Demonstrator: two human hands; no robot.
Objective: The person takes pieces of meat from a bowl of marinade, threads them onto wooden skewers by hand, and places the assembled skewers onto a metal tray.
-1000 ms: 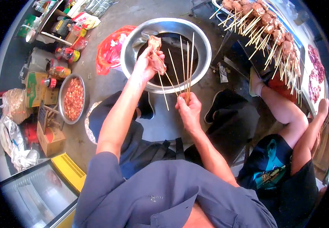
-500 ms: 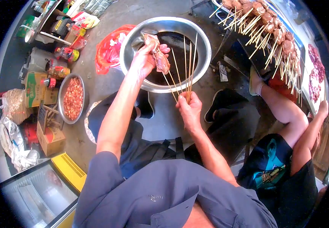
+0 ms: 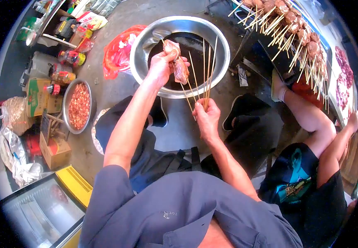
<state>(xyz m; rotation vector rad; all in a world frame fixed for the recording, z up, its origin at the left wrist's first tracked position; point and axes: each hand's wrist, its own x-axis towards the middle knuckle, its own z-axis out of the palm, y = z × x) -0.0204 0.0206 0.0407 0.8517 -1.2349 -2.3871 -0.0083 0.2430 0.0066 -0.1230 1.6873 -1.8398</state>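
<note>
Over the metal basin (image 3: 223, 62), which holds dark liquid, my left hand (image 3: 162, 68) is wrapped round a piece of meat (image 3: 181, 73). Thin sticks run from the meat's lower end toward my right hand, and a short tip shows at its upper end. My right hand (image 3: 207, 118) pinches several wooden skewers (image 3: 208, 74) just below the basin's near rim; they fan upward across the basin.
Skewered meat (image 3: 292, 22) lies on a tray at the upper right. A co-worker's leg (image 3: 307, 111) is at the right. A bowl of reddish pieces (image 3: 79, 106), a red plastic bag (image 3: 119, 53) and bottles (image 3: 72, 58) are at the left.
The meat now has skewers at its lower end, close to my right hand's bundle. My left hand has shifted slightly right, its fingers further round the meat. My right hand stays nearly in place.
</note>
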